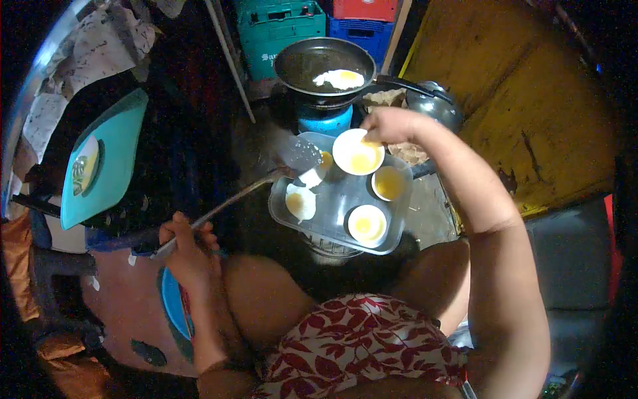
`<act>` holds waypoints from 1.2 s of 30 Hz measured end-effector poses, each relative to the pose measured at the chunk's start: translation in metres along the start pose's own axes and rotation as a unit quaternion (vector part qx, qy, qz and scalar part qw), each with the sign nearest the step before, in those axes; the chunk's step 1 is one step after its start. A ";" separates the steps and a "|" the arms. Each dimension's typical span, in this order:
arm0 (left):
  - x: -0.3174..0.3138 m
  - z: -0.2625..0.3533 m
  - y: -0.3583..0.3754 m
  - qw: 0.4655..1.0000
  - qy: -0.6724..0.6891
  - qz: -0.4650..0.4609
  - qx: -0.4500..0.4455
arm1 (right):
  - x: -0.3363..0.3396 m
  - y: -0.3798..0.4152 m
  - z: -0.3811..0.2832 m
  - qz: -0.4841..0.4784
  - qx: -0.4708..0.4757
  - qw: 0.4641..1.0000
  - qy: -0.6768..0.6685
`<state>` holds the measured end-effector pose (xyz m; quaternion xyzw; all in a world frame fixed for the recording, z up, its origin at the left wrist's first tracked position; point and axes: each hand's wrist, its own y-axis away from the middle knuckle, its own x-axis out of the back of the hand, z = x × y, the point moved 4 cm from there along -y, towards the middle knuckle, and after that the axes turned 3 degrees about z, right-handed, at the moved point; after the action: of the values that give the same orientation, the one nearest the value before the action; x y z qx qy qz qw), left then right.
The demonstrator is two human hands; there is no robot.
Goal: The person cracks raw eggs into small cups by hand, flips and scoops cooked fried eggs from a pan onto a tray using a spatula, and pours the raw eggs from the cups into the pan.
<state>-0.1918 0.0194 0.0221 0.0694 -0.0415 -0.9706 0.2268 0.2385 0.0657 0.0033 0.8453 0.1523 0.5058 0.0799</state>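
Observation:
My left hand (189, 241) is closed around the long handle of a spatula (299, 154), whose wide blade is over the left end of a see-through plastic tray (325, 236). With its fingers on the rim, my right hand (393, 126) grips a white bowl (359, 151) holding a raw egg, above the tray's far side. Two more small bowls with raw egg, one (388, 183) and another (367, 225), stand on the tray's right. A fried egg (300, 202) lies on its left; another egg is partly hidden behind the blade. Beyond the tray, a fried egg (341, 79) sits in a frying pan (296, 70).
The pan rests over a blue gas canister (325, 121), its handle pointing right. A metal kettle (435, 106) stands beside it. Green (282, 33) and blue (362, 36) crates are behind. At left is a turquoise tray (123, 153); a yellow-brown panel (505, 100) is at right.

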 end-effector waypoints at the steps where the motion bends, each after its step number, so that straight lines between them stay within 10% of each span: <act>1: 0.000 -0.002 -0.001 1.000 0.016 0.009 0.006 | 0.015 0.000 -0.005 0.005 -0.035 0.999 -0.025; 9: 0.004 -0.012 -0.013 0.999 0.024 -0.031 0.003 | 0.112 -0.056 -0.005 0.159 -0.164 0.949 -0.217; 16: 0.009 -0.013 -0.015 0.996 -0.014 -0.050 -0.067 | 0.140 -0.136 -0.003 0.259 -0.237 0.928 -0.125; 25: 0.013 -0.020 -0.017 0.999 0.014 -0.043 -0.018 | 0.123 -0.215 0.028 0.212 -0.274 0.919 -0.190; 28: 0.012 -0.018 -0.016 0.999 0.022 -0.035 -0.023 | 0.135 -0.275 0.118 0.266 -0.240 0.921 -0.155; 33: 0.012 -0.023 -0.022 0.997 0.044 -0.055 -0.016 | 0.157 -0.301 0.122 0.240 -0.080 0.927 0.276; 36: 0.009 -0.024 -0.023 0.996 0.040 -0.073 -0.045 | 0.147 -0.267 0.043 0.300 -0.198 0.910 0.205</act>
<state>-0.2065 0.0347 -0.0056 0.1011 0.0162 -0.9819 0.1595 0.2941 0.3673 0.0274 0.6956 -0.1992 0.6879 0.0573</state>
